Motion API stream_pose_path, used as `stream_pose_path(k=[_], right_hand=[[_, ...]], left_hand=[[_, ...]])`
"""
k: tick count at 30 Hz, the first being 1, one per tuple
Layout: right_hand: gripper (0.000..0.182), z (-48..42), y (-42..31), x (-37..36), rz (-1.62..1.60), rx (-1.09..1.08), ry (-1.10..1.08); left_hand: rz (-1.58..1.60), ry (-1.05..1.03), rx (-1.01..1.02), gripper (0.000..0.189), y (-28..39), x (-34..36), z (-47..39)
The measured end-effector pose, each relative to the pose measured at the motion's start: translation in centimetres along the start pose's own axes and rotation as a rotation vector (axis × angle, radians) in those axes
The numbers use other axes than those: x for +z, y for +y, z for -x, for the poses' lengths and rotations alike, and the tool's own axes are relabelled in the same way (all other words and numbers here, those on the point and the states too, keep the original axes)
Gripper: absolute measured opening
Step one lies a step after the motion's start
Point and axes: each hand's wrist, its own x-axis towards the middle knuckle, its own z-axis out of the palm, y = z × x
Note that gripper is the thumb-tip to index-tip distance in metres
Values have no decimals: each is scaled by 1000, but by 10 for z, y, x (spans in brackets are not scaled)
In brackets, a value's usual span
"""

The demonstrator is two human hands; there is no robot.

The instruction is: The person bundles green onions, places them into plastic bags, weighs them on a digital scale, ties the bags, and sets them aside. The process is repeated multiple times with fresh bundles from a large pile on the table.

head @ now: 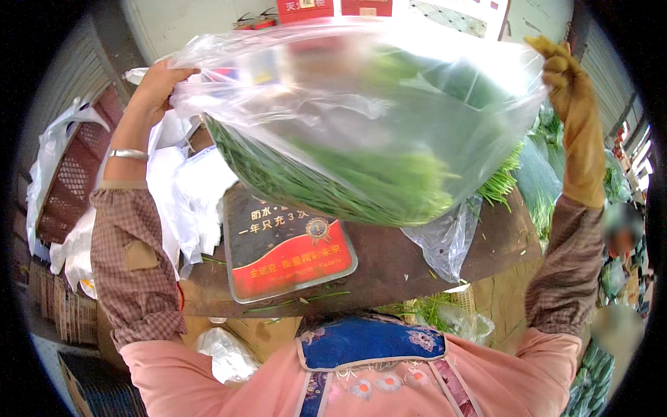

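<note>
A large clear plastic bag (333,109) stretches between my raised hands. Long green stalks with pale ends, probably chives (359,177), sag along its bottom. My bare left hand (156,88) pinches the bag's left edge. On the right, my right hand (565,78), in a yellowish-brown glove, grips the other edge. Below the bag is the black and red platform of a weighing scale (292,266), which bears writing. The bag covers its far part. It rests on a dark brown tabletop (385,266).
White plastic bags (190,193) are heaped left of the scale. More bagged greens (542,177) stand to the right, and a crumpled clear bag (443,250) hangs near the front edge. Far left is a brown plastic crate (78,161). Red fire extinguishers (255,22) stand at the back.
</note>
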Motion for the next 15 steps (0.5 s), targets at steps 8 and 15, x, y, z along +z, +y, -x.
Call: stream_pose_path(k=[8,15], right_hand=[[28,-54,48,146,1666,-380,164],[23,-146,170,344,2076,-1094,-1023]], left_hand=[[148,180,-100,18,38,-44,110],[285,-177,5,23,14,75,166]])
